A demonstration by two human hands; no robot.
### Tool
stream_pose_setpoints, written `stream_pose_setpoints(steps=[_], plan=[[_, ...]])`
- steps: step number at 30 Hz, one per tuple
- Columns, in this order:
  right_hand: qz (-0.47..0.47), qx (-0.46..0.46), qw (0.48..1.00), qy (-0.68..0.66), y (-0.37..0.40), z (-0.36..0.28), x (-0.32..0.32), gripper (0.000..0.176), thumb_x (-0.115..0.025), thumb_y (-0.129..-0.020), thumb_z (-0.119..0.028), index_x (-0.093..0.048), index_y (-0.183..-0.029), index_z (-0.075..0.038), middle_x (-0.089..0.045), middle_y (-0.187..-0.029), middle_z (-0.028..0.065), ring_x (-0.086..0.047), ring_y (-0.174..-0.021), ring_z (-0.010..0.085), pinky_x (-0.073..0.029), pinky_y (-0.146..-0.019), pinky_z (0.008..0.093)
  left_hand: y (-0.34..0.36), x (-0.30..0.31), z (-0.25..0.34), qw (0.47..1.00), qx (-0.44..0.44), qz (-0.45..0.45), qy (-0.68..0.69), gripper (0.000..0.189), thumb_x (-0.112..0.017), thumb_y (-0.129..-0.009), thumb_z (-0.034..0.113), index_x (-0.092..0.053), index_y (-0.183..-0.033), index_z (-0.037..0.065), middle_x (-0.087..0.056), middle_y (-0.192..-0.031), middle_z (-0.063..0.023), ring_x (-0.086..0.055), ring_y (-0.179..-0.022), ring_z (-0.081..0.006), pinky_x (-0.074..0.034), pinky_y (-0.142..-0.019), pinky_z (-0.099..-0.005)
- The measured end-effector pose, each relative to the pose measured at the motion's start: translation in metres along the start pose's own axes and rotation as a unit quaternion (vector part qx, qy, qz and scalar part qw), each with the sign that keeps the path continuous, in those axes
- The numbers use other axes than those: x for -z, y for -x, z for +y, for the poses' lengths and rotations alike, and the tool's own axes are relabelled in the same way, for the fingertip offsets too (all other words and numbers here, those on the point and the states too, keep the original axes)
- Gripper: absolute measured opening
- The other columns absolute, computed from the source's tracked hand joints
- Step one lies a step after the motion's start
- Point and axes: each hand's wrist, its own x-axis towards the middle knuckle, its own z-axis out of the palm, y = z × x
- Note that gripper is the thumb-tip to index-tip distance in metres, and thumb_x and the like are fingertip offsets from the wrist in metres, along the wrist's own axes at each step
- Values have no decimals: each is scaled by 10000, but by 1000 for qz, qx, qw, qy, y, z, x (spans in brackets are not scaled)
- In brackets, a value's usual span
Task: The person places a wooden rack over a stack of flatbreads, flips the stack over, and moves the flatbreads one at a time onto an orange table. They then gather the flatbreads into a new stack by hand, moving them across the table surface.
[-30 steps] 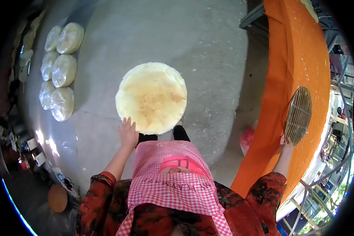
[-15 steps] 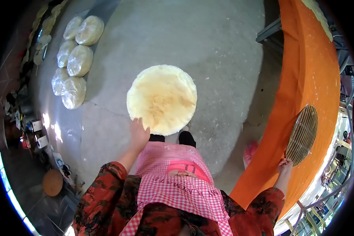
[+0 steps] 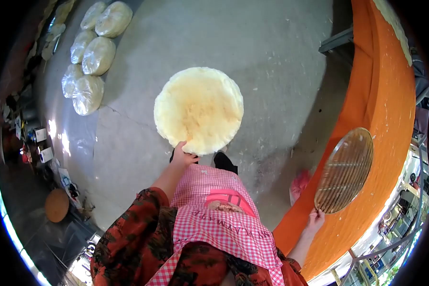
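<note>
Two edges gripped

The left hand [image 3: 183, 155], part-closed, held the near edge of a pale, round flatbread [image 3: 199, 110], thumb on top, fingers apparently beneath. The flatbread lay well apart from the right hand [image 3: 315, 219], which pinched the rim of a round, slatted, seemingly metal rack [image 3: 344, 170].

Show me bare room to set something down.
Floor between the flatbread and the orange table, bar small scraps; also floor between the flatbread and the bagged rounds. Crowded: by the left hand and apron; around the right hand and rack.

Browned round flatbread [image 3: 199, 109], round slatted rack [image 3: 344, 170]
</note>
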Motion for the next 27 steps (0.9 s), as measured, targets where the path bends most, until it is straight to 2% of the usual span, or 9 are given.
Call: stream_pose_setpoints(steps=[2,5,8,11,14,17,19,22,27], plan=[[20,-141,968,-206,-8,-13,-29,493,-561,-718,52,-482,-1200,-11,-583,-1095,98,-605,-899,218,-532,-731,293,1,8,1,987,-36,141,-74,720,-588,-807,370,-296,-1377,40,-225,-1463,-153,-232,-1337,-363,-259,-1013,-623],[-35,-177,973,-145,-3,-53,-141,600,-519,-690,67,-405,-1258,-90,-545,-1096,94,-619,-934,255,-562,-667,365,34,9,6,930,-205,188,-241,640,-584,-823,384,-375,-1309,24,-371,-1362,-144,-381,-1233,-309,-371,-962,-532],[-135,-288,942,-105,-14,-38,-204,661,-490,-657,115,-361,-1262,-118,-532,-1084,148,-615,-973,379,-580,-632,425,13,48,35,899,-319,149,-260,497,-559,-858,348,-458,-1226,30,-517,-1195,-110,-515,-1055,-253,-460,-868,-421],[-288,-333,896,-61,-26,-18,-272,651,-455,-654,151,-352,-1241,-111,-533,-1058,178,-614,-927,456,-583,-655,425,42,34,57,917,-345,-14,-200,465,-446,-928,429,-499,-1208,61,-595,-1087,-79,-587,-940,-237,-492,-809,-366],[-391,-352,849,-52,-47,32,-315,624,-414,-632,176,-385,-1201,-79,-549,-1054,174,-629,-903,441,-581,-700,444,82,10,82,931,-199,-240,-189,586,-303,-951,546,-497,-1216,61,-602,-1093,-101,-604,-921,-253,-495,-814,-390],[-439,-360,823,-29,-53,50,-362,598,-393,-617,184,-410,-1162,-63,-568,-1035,176,-631,-908,437,-568,-704,491,112,1,95,956,-190,-146,-170,724,-158,-941,618,-502,-1206,38,-617,-1006,-101,-636,-803,-255,-530,-717,-377],[-447,-370,814,-14,-67,58,-387,571,-385,-616,183,-420,-1126,-71,-587,-1003,178,-624,-921,445,-550,-680,566,104,4,107,937,-241,-185,-175,520,-278,-988,453,-488,-1203,28,-608,-1036,-116,-622,-895,-265,-521,-778,-394],[-453,-367,813,21,-80,49,-417,567,-377,-610,185,-443,-1113,-67,-581,-1000,170,-629,-927,440,-564,-680,531,62,23,120,922,-269,-227,-163,311,-406,-979,238,-478,-1188,18,-585,-1073,-139,-582,-993,-253,-503,-824,-393],[-472,-347,808,64,-82,44,-445,603,-367,-630,189,-438,-1183,-41,-568,-1050,163,-651,-922,379,-583,-647,443,46,30,123,918,-314,-156,-186,275,-387,-961,169,-493,-1164,18,-586,-1014,-136,-587,-923,-234,-513,-788,-386]])
